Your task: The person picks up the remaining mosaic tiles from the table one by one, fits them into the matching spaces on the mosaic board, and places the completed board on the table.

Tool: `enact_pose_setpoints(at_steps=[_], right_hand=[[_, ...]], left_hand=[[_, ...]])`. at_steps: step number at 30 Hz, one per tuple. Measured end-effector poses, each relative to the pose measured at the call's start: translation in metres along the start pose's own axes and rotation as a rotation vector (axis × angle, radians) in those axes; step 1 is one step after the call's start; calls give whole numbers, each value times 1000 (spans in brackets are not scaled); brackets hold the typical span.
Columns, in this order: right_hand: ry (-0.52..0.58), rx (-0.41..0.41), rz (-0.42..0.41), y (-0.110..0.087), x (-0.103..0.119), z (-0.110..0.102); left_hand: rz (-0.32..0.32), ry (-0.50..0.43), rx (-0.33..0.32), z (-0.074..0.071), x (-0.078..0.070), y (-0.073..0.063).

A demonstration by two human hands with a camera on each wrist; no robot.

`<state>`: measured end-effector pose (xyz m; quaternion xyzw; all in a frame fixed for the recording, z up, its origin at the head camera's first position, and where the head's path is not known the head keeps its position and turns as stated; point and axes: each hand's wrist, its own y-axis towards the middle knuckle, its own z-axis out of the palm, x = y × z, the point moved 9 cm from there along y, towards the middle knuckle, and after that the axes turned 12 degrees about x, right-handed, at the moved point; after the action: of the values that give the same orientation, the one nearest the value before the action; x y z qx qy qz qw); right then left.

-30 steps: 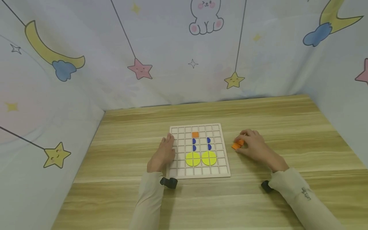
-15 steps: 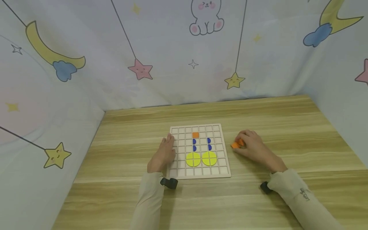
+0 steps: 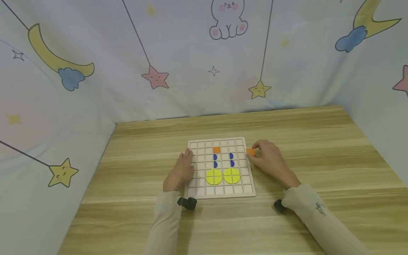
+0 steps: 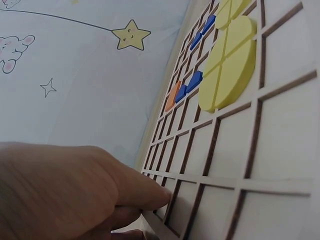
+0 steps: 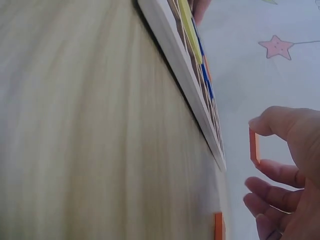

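Note:
My right hand (image 3: 270,159) pinches an orange square tile (image 3: 250,152) between thumb and index finger, just off the board's right edge. In the right wrist view the held tile (image 5: 254,145) is raised above the table. My left hand (image 3: 181,171) rests on the left edge of the wooden grid board (image 3: 220,195), its thumb over the rim in the left wrist view. Seated in the grid are an orange square (image 3: 216,149), several small blue half-round pieces (image 3: 231,156) and two yellow circles (image 3: 214,176), each made of quarter pieces.
Another orange tile (image 5: 218,227) lies on the table below my right hand. The wood-grain table (image 3: 137,156) runs back to a white curtain (image 3: 197,92) printed with stars and moons, which also closes off both sides.
My right hand has moved left toward the board with one orange tile, away from where it was handling the orange tiles on the table. My left hand and the board have stayed put.

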<state>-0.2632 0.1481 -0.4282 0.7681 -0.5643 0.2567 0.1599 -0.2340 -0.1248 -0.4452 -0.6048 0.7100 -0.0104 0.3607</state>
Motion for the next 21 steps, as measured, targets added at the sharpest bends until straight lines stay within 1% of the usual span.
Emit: enact_pose_setpoints(at_steps=[6,11,15,21], right_hand=[[33,-5,10,12,11,9],[37,24,6,24,22,18],[40,46,-1,33,32,23],[17,95,13,47,41,29]], left_hand=[[-10,-4,4,1,1,0],[-9,8,1,0,2,1],[7,21,0,0,2,2],[18,19,4,0,1,2]])
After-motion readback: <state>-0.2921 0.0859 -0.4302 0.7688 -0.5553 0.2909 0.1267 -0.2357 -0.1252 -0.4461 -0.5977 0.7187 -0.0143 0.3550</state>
